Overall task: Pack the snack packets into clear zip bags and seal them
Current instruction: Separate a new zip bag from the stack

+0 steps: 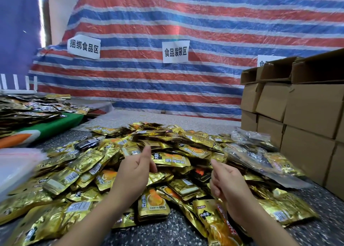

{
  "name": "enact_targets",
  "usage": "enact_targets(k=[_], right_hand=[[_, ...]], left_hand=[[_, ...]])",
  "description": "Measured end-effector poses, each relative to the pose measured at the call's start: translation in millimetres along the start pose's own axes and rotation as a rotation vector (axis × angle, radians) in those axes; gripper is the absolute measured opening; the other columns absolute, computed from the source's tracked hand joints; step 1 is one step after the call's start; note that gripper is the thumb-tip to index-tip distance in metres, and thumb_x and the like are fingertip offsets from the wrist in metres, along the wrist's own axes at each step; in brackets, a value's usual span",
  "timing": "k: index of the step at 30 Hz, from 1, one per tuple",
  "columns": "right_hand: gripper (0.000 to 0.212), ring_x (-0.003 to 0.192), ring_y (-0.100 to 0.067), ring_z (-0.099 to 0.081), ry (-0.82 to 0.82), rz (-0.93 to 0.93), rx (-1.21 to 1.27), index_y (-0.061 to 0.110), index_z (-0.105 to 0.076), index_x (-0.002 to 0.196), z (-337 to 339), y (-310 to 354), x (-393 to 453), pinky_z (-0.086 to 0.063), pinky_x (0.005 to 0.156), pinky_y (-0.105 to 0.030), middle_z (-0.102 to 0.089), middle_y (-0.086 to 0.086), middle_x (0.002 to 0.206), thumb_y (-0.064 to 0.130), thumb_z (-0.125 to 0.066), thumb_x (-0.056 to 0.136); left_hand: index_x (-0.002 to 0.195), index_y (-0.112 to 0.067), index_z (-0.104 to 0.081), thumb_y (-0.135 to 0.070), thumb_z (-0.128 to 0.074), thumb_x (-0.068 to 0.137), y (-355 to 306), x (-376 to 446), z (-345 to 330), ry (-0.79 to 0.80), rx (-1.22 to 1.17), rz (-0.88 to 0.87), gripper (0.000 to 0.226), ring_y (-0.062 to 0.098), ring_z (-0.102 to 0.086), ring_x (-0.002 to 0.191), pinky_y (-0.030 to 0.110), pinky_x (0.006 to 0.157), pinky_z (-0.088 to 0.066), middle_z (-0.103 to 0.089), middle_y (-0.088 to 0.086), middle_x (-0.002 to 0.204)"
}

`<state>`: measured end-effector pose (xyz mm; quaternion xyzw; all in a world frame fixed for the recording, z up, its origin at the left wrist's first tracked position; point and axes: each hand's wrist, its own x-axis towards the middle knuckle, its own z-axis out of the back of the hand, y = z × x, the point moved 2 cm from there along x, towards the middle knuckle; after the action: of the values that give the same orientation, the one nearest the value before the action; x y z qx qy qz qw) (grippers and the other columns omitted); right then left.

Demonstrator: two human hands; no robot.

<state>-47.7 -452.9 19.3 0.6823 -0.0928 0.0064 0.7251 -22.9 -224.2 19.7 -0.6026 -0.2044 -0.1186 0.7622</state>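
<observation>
A broad heap of shiny gold foil snack packets point(167, 152) covers the dark speckled stone table point(167, 232), and both hands hover just above its near side, apart from each other and holding nothing. The left hand point(136, 168) has loosely relaxed fingers with the thumb raised, while the right hand point(226, 180) is likewise loose, fingers slightly bent. A stack of clear plastic zip bags point(14, 168) lies at the left edge, filled clear bags of packets point(249, 152) lie on the right, beside stacked brown cardboard boxes point(297, 115).
</observation>
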Motion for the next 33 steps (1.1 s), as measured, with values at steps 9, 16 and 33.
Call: enact_targets(k=[9, 16, 33], right_hand=[[0.053, 0.040, -0.017, -0.029, 0.076, -0.001, 0.006, 0.014, -0.039, 0.053, 1, -2, 0, -0.024, 0.044, -0.027, -0.034, -0.009, 0.047, 0.031, -0.048, 0.102], [0.057, 0.040, -0.017, -0.029, 0.116, -0.027, 0.032, 0.018, -0.042, 0.047, -1, -6, 3, -0.019, 0.047, -0.029, -0.036, -0.008, 0.046, 0.035, -0.050, 0.100], [0.058, 0.037, -0.017, -0.031, 0.161, -0.014, 0.001, 0.017, -0.039, 0.045, -11, -5, 0, -0.019, 0.039, -0.024, -0.034, -0.010, 0.047, 0.032, -0.049, 0.101]], left_hand=[[0.097, -0.022, -0.067, -0.022, -0.056, 0.098, 1, 38, 49, -0.125, 0.468, -0.109, 0.011, 0.012, -0.061, 0.075, 0.025, 0.062, -0.044, -0.064, -0.009, 0.083], [0.091, -0.001, -0.060, -0.018, -0.053, 0.097, 48, 62, 175, -0.316, 1.016, 0.104, 0.019, 0.040, -0.060, 0.094, 0.041, 0.073, -0.046, -0.060, 0.017, 0.091], [0.097, -0.010, -0.065, -0.026, -0.057, 0.094, 106, 43, 266, -0.162, 1.449, 0.500, 0.018, 0.020, -0.054, 0.079, 0.026, 0.062, -0.043, -0.057, 0.001, 0.082]])
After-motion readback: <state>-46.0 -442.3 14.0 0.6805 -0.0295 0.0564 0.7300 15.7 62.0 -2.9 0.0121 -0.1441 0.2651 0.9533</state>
